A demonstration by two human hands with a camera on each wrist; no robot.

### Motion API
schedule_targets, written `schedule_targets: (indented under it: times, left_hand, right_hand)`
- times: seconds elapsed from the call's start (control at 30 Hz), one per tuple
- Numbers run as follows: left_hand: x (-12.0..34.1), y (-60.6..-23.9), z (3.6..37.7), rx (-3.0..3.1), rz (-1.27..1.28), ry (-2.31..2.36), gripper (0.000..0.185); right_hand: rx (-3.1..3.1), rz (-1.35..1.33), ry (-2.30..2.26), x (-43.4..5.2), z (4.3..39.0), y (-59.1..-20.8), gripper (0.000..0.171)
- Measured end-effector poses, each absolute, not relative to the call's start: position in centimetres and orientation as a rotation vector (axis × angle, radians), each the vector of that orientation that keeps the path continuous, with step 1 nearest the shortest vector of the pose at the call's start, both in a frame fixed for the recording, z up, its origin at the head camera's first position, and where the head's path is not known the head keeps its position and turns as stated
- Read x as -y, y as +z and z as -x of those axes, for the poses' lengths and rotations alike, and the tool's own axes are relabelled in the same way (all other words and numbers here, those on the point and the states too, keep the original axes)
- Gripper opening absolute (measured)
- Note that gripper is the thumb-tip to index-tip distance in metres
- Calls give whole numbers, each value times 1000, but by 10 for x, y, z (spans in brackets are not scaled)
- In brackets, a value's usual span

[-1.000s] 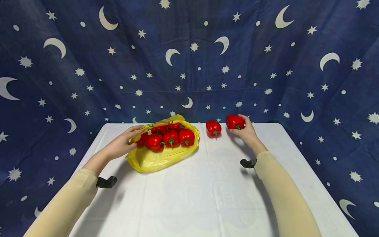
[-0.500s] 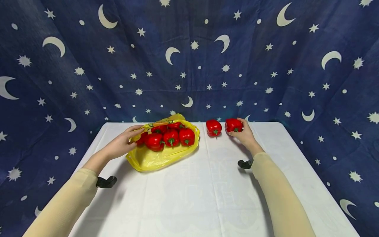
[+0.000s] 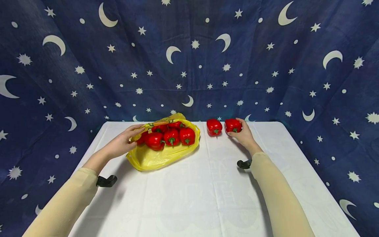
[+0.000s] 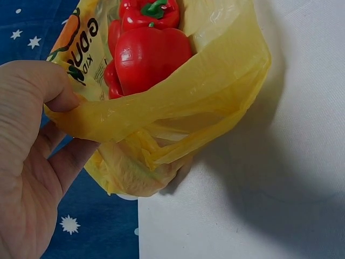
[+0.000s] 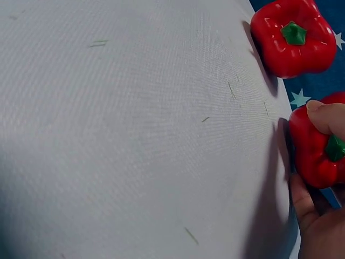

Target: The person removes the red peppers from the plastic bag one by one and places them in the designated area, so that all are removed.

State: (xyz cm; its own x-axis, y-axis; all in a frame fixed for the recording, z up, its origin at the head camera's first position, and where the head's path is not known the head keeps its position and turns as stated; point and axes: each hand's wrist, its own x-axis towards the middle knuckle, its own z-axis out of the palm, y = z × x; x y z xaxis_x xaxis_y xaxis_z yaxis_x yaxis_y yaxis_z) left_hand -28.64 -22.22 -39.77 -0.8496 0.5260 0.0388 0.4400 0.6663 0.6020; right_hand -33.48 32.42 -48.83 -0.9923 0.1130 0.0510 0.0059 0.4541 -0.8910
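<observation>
My left hand (image 3: 122, 142) pinches the rim of a yellow plastic bag (image 3: 154, 161) between thumb and fingers. In the left wrist view the bag's mouth (image 4: 178, 110) gapes and printed letters show on its far side. Several red bell peppers (image 3: 154, 141) with green stems lie inside the bag. At the table's back edge my right hand (image 3: 245, 135) grips another red bell pepper (image 3: 232, 125), thumb and fingers on opposite sides of it. Just left of that one, a loose red bell pepper (image 3: 214, 127) sits with its stem toward me; it shows too in the right wrist view.
A white cloth (image 3: 183, 197) covers the table. Right behind the back edge hangs a dark blue curtain (image 3: 189, 59) with moons and stars. Both wrists carry black camera mounts (image 3: 106, 181).
My right hand has brought its bell pepper slightly left and down, close beside the loose one at the back edge. The left hand and the bag have stayed put.
</observation>
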Motion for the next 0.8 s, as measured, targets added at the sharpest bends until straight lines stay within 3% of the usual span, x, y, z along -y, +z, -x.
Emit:
schedule_targets:
  times: [0.8]
  left_hand:
    - [222,-398,284,-2756,-829,913,67]
  right_hand:
    - [2651,55,1466,-321,332,-491,93]
